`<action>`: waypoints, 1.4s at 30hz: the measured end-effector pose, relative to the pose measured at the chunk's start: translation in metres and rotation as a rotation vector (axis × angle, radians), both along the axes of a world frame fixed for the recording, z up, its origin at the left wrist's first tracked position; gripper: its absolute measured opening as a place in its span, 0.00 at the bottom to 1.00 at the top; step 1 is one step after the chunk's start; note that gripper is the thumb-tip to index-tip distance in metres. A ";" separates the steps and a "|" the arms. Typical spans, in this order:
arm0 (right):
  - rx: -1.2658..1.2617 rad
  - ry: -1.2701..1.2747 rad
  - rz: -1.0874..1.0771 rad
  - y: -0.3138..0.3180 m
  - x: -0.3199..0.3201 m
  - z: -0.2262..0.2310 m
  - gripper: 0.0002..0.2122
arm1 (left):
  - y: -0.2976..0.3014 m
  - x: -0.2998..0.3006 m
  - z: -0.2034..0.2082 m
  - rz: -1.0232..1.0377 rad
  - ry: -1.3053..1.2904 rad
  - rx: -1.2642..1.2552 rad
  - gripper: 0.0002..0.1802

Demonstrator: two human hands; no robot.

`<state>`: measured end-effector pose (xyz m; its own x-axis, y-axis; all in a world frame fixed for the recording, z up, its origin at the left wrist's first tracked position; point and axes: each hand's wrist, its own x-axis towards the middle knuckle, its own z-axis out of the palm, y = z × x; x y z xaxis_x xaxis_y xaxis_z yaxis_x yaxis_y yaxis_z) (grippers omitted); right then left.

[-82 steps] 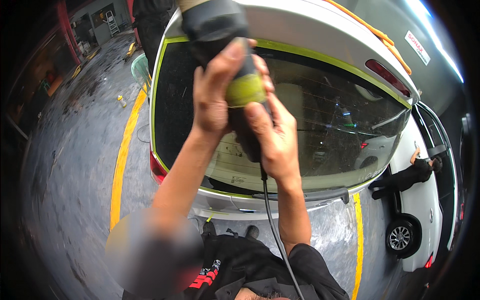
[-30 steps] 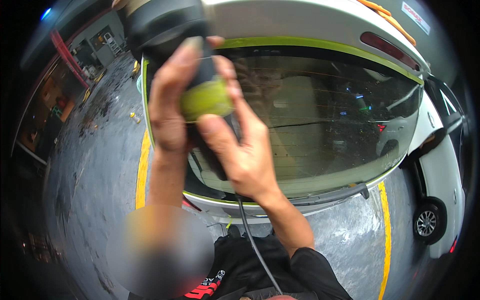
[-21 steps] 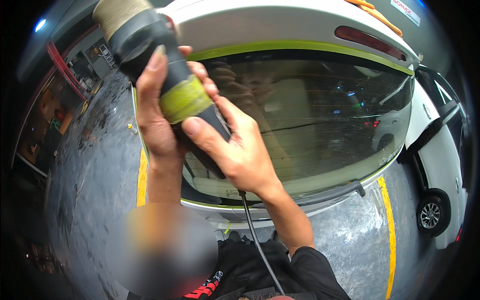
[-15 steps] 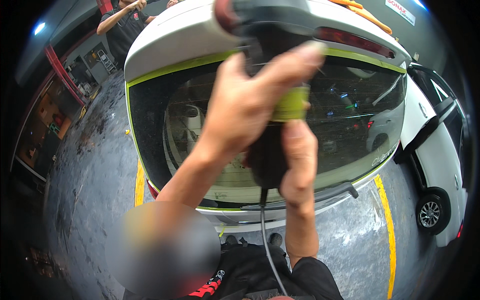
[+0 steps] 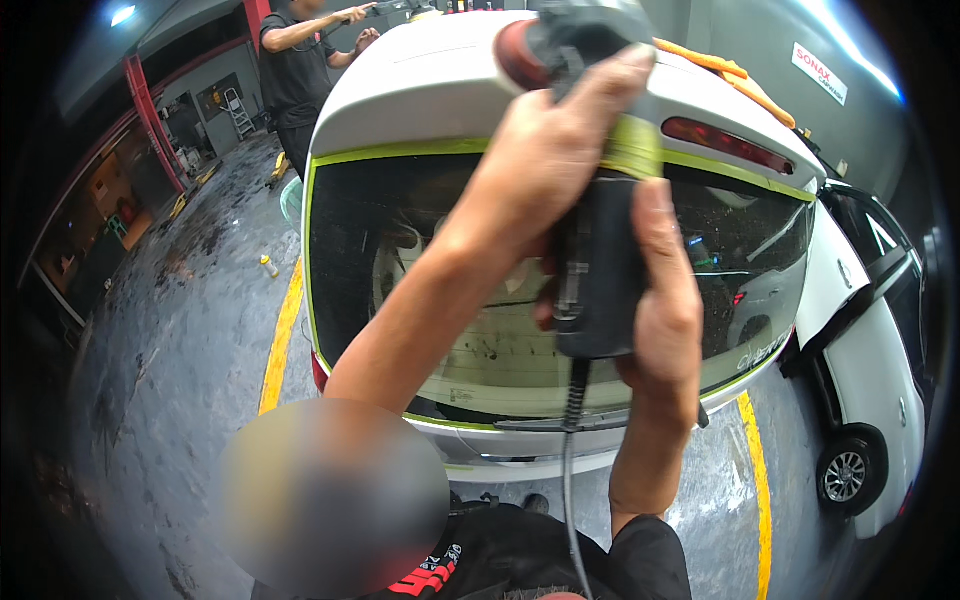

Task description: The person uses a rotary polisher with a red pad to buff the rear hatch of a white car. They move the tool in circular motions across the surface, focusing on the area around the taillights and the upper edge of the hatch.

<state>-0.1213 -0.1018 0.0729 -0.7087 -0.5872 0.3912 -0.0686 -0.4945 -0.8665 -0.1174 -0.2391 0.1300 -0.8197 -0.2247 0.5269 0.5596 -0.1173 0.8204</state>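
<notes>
Both hands are wrapped round a black power polisher with a lime-green band, held in front of the rear of a white car. My left hand closes over its upper part near the head, thumb stretched along the top. Lower down, my right hand grips the body from the right side. A red polishing pad faces the white panel above the rear window; whether it touches the paint I cannot tell. From the polisher's lower end a grey cable runs down toward me.
Green masking tape edges the dark rear window. Orange cloths lie on the roof's right side. At the far left a co-worker holds a tool over the car. Another white car stands right. A small yellow bottle is on the floor.
My view has shifted, so the car sits farther right and lower. The polisher appears farther right too, still in both hands. More of the co-worker shows now.
</notes>
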 end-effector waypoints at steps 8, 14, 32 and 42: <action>0.040 0.063 0.396 -0.101 0.038 0.011 0.23 | -0.115 0.078 -0.009 0.115 0.019 0.219 0.32; -0.001 0.076 0.454 -0.102 0.040 0.007 0.23 | -0.122 0.083 0.000 0.123 -0.004 0.219 0.30; -0.262 -0.105 0.130 0.019 0.006 0.045 0.25 | -0.001 -0.026 0.039 -0.114 -0.097 -0.032 0.27; -0.166 -0.080 0.473 -0.107 0.047 0.032 0.25 | -0.117 0.071 0.031 0.110 -0.083 0.103 0.29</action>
